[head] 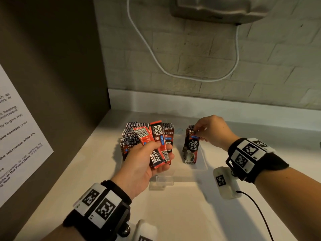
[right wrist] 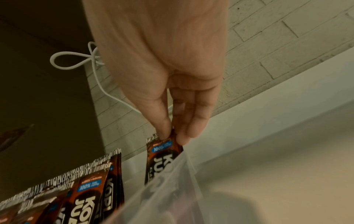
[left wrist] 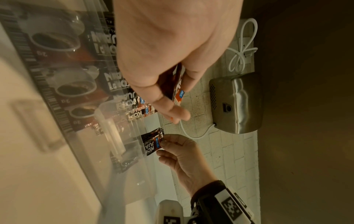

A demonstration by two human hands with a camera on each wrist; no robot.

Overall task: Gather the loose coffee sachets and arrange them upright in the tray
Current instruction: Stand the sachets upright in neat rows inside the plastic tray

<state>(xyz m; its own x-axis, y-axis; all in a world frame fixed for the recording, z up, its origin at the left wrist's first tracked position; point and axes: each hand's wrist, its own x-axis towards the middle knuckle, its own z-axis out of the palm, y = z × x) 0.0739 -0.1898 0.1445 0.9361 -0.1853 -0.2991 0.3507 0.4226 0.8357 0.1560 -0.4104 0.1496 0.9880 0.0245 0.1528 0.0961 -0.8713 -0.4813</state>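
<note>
Two risks stand out, the larger on the left side of the clear plastic tray (head: pixel 201 164), which sits on the pale counter (head: pixel 173 206) against the brick wall. A long row of Kopi Juan sachets (head: pixel 128 136) stands upright there, leaning back as a packed block with open tray floor on its right. If that row is knocked, or if new sachets are pushed in too hard, I judge the whole block could fan over into the gap, since nothing visible braces its right end.

Next in size is the loose bundle of sachets (head: pixel 159 145) in the left hand (head: pixel 144 164). The fingers curl around several at once, and these lie crossed at different angles, some showing barcodes, some the front. Slick foil held this loosely could slide out and scatter over the counter or drop flat into the tray.

Smallest is the short stack of sachets (head: pixel 190 148) at the right side of the tray. The right hand (head: pixel 213 131) pinches the top edge of these between thumb and fingertips (right wrist: pixel 184 133), holding them upright. With so few standing and a wide gap to the main row, they will probably tip flat once the pinch lets go, unless they lean on the tray wall. Whether they touch that wall cannot be told.
</note>
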